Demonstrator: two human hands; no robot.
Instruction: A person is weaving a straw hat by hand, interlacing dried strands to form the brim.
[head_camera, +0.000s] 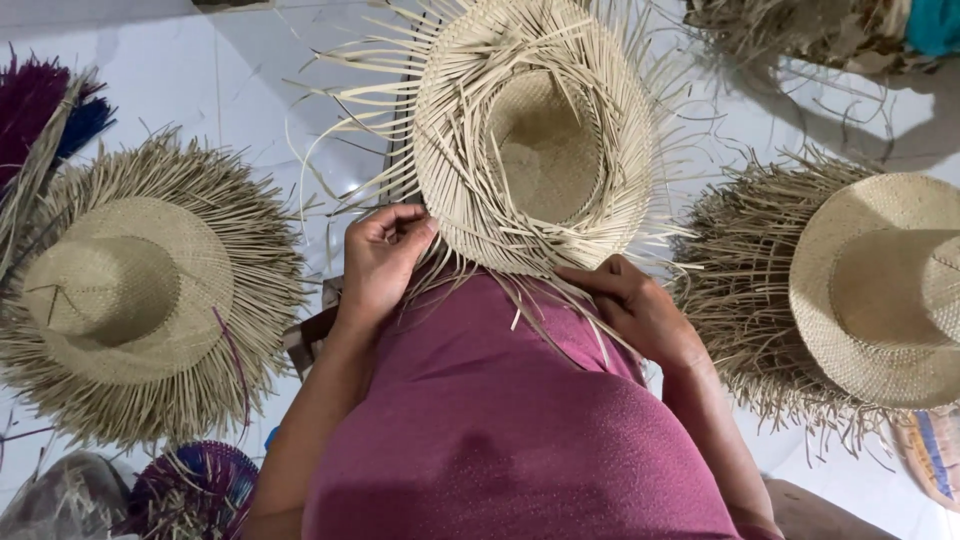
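Note:
A pale woven straw hat (535, 130) lies upside down against my lap, its crown hollow facing up and loose strips sticking out all round the brim. My left hand (383, 258) grips the near left edge of the brim, fingers curled around strips. On the near right edge, my right hand (632, 303) pinches loose strips with fingertips pressed to the weave. A maroon garment (500, 420) covers my lap below both hands.
A finished straw hat with a fringed brim (140, 290) lies on the white floor at left, another (860, 290) at right. Purple and blue dyed strips (45, 115) lie far left, a purple woven piece (195, 490) bottom left, more straw (800, 30) top right.

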